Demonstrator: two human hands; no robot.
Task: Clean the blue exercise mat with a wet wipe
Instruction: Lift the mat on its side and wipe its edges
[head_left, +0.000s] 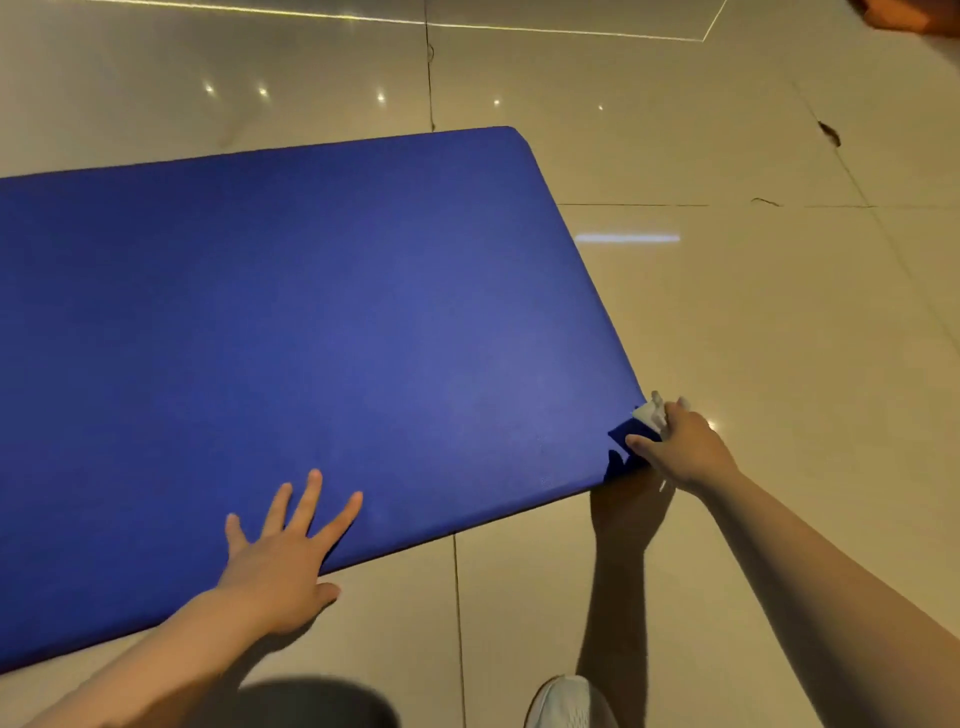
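The blue exercise mat (311, 332) lies flat on the tiled floor and fills the left and middle of the view. My left hand (283, 561) presses flat on the mat's near edge, fingers spread and straight. At the mat's near right corner my right hand (675, 447) grips a crumpled white wet wipe (649, 413). The wipe sits against that corner, and the fingers curl around it, with the thumb lying on the mat's surface.
Glossy beige floor tiles (727, 312) surround the mat, with grout lines and a few dark marks at the right. My white shoe (566, 701) shows at the bottom edge, a dark knee at bottom left. An orange object (914, 15) peeks in at top right.
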